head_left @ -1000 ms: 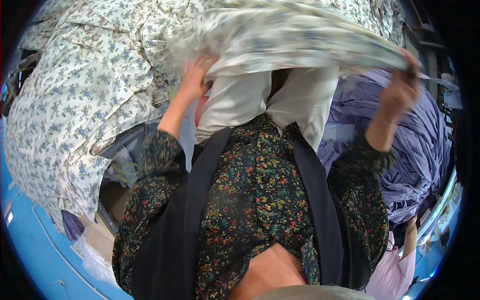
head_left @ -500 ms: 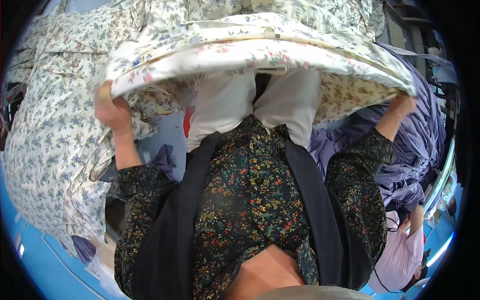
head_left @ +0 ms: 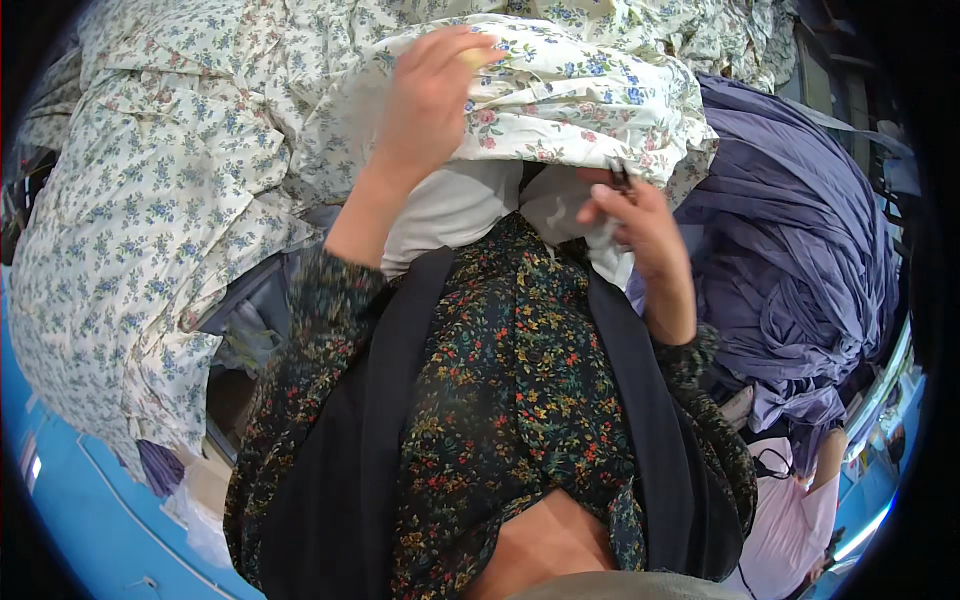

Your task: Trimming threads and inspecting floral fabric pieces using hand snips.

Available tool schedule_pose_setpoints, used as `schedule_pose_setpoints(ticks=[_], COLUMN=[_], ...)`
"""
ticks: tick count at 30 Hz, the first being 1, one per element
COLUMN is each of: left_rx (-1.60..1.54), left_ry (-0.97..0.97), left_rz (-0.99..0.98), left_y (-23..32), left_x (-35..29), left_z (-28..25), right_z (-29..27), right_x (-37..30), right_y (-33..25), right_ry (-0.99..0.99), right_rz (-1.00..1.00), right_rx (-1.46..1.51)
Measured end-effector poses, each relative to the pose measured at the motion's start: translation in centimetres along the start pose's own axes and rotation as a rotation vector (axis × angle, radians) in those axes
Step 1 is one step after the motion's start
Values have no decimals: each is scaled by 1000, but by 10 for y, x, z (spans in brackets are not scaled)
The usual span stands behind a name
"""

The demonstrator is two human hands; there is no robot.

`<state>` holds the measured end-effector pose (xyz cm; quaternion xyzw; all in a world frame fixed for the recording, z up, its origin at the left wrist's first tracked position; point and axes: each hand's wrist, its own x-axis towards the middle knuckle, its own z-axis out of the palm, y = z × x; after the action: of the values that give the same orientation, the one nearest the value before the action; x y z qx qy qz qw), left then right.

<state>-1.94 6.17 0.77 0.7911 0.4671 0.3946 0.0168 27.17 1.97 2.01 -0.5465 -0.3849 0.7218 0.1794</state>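
Across the lap (head_left: 455, 208), I saw the cloth (head_left: 600, 95) bunched, no longer stretched between both hands, the left hand (head_left: 430, 98) over it, grip unclear, the right hand (head_left: 645, 222) pinching a dark tool (head_left: 621, 177), spreading apparently paused.

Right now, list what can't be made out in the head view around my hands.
In the head view:
- Left hand: motion blur hides whether it grips the floral cloth.
- Yellowish patch at its fingertips: too small and blurred to identify.
- Dark object in the right hand: blurred, partly hidden by fingers; kind unclear.
- Trousers: far part hidden by the floral cloth.
- Floral cloth's far extent: cut off by the top edge.
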Motion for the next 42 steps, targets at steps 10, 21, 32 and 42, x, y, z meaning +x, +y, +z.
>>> schedule_pose_setpoints(ticks=[10,21,32,42], left_rx=[-141,-278,-876,-975], left_ry=[-496,-711,-540,-307], left_rz=[-269,-170,-906,-1072], left_y=[70,138,105,46], left_x=[37,-20,-13,7], left_z=[-41,-9,25,44], right_z=[40,33,19,-29], right_x=[14,-20,-28,-19], right_y=[11,-10,-2,37], right_ry=[11,-150,-79,-102], right_rz=[-32,20,-64,-103], right_rx=[247,547,413,277])
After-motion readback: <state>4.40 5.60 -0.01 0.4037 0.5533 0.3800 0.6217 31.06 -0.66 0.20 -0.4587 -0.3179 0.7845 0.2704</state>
